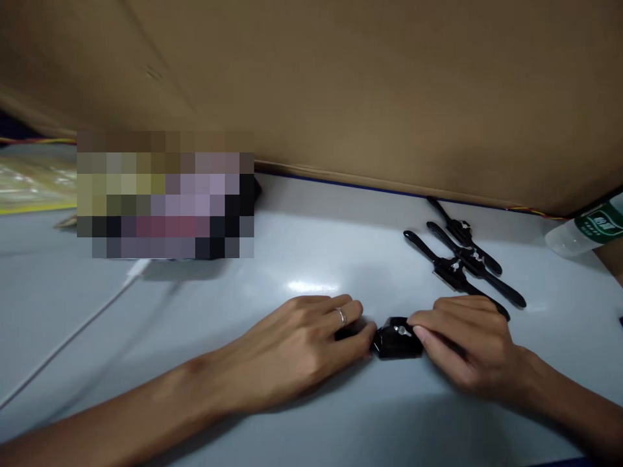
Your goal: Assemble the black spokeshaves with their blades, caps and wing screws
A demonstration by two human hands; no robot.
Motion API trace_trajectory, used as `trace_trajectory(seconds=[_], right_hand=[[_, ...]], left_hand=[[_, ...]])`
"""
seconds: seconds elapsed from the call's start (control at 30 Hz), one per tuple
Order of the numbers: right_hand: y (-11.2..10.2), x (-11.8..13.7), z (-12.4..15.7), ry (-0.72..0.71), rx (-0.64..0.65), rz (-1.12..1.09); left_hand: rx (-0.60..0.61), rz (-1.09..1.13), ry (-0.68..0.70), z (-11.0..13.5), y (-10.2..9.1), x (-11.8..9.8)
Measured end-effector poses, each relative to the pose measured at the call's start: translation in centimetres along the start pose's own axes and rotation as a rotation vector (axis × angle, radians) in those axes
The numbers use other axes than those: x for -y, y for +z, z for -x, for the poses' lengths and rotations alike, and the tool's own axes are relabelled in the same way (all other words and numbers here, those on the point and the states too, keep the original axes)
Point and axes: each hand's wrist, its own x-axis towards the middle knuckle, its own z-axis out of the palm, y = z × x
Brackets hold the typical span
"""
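A small black tool (pixel 396 337) with a silver screw on top lies on the pale table (pixel 311 259) between my hands. Its handles run under both palms. My left hand (pixel 311 340), a ring on one finger, closes over the left handle with its fingertips touching the black body. My right hand (pixel 467 347) closes over the right handle, thumb and forefinger on the body. Three more black two-handled tools (pixel 462 263) lie side by side just beyond my right hand.
A large brown cardboard sheet (pixel 341 84) leans over the far edge of the table. A clear plastic bottle with a green label (pixel 591 227) lies at the far right. A white cable (pixel 73 337) crosses the left side, below a blurred patch.
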Motion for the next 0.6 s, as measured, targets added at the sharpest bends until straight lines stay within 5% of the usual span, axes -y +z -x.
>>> trace_trajectory(seconds=[0.17, 0.6], right_hand=[[-0.12, -0.58, 0.31, -0.235, 0.095, 0.141], [0.07, -0.91, 0.25, -0.178, 0.037, 0.142]], left_hand=[[-0.009, 0.006, 0.009, -0.06, -0.10, -0.03], [0.002, 0.018, -0.003, 0.05, 0.04, 0.00]])
